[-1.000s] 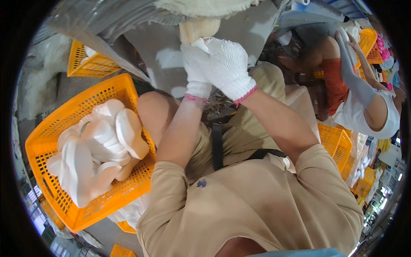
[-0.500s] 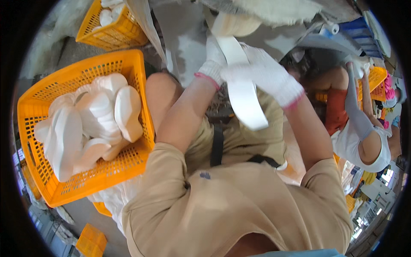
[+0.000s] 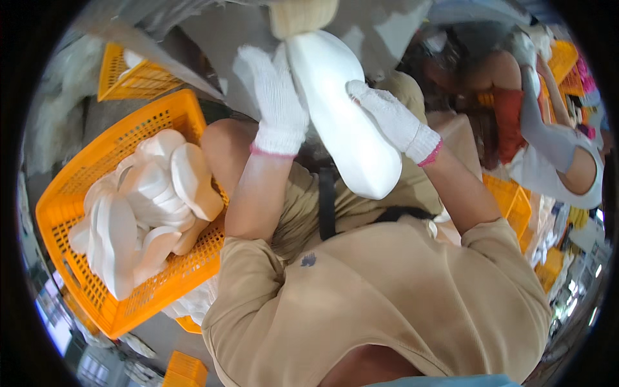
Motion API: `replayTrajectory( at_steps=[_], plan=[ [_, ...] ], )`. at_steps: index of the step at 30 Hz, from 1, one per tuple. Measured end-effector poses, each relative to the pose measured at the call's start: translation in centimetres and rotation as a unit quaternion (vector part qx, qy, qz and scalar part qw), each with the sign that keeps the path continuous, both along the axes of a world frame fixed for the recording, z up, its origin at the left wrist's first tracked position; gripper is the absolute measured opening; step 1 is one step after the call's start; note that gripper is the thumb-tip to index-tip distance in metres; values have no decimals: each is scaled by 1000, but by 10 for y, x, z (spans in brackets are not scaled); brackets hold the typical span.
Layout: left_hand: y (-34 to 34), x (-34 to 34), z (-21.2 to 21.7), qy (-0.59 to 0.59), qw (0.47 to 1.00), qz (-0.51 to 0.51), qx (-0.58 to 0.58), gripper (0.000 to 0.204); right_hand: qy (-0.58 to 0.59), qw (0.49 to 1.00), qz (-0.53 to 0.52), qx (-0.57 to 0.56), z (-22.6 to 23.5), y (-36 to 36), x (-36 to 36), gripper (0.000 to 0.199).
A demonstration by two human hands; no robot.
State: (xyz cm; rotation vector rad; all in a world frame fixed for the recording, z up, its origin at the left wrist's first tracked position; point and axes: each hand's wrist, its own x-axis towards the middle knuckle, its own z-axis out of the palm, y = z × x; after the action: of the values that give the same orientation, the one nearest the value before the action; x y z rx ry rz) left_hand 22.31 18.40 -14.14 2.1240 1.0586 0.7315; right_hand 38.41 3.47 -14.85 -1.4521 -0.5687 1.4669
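A long white shoe sole [image 3: 345,122] is held up in front of me between both gloved hands. My left hand [image 3: 274,103], in a white knit glove, presses flat against its left side. My right hand [image 3: 390,119], also gloved, grips its right edge. The sole's far end meets a tan rounded form [image 3: 302,16] at the top of the view. An orange plastic basket [image 3: 77,187] to my left holds several more white soles [image 3: 151,206].
A second orange basket [image 3: 129,74] stands farther back on the left. Another person in a red and white top [image 3: 548,148] sits at the right among more orange crates [image 3: 512,200]. A small orange crate [image 3: 184,371] lies low on the floor.
The white sole has come up and turned so its broad face shows. My hands have shifted from bunched together at its top to one on each side.
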Motion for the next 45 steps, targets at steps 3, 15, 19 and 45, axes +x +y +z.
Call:
replayTrajectory(
  at_steps=[3,15,19,45],
  plan=[
    [-25,7,-17,-543,644,-161,-514,110,-72,997,-22,-7,8,-15,-6,66],
    [2,61,-68,-470,505,67,-721,80,-553,829,83,5,65,-41,-68,59],
    [31,60,-72,-488,480,46,-727,78,-647,748,55,137,68,-2,-59,49],
    [55,57,-110,-473,751,41,-458,65,-377,915,117,85,94,74,-50,34]
  ],
)
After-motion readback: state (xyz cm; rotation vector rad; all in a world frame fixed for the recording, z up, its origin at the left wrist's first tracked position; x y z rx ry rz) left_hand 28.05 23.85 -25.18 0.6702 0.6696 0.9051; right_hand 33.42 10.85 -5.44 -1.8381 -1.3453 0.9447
